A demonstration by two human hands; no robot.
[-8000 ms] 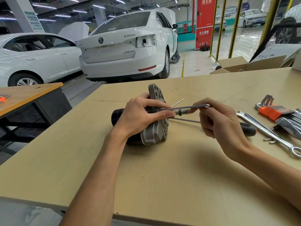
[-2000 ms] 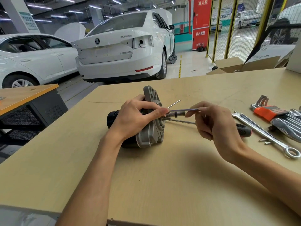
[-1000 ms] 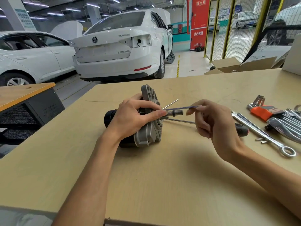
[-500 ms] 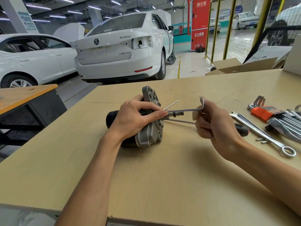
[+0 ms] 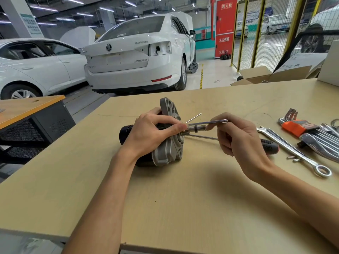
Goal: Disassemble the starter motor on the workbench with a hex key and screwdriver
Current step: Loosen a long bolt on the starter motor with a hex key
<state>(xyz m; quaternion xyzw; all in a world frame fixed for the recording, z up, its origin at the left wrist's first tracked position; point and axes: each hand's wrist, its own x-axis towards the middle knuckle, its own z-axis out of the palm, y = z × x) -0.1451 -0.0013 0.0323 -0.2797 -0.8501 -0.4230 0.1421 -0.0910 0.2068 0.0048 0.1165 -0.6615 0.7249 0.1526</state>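
The starter motor (image 5: 167, 149) lies on its side on the workbench (image 5: 183, 198), its grey flange facing right and its black body pointing left. My left hand (image 5: 150, 132) grips it from above, thumb against the flange by the shaft. My right hand (image 5: 236, 136) pinches a silver hex key (image 5: 207, 122) whose long arm runs level into the flange face. A screwdriver (image 5: 269, 144) with a black handle lies on the bench behind my right hand, its shaft reaching toward the motor. A thin loose rod (image 5: 193, 118) sticks up just behind the flange.
A combination wrench (image 5: 293, 149) lies to the right, with two small loose parts (image 5: 292, 158) beside it. Farther right are a hex key set in an orange holder (image 5: 297, 125) and several more wrenches (image 5: 322, 142). Cardboard boxes (image 5: 266, 76) stand past the far edge. Two white cars are parked beyond.
My right hand has turned the hex key: half a second ago its short end stuck upward, now the key lies level. My left hand stays clamped on the motor.
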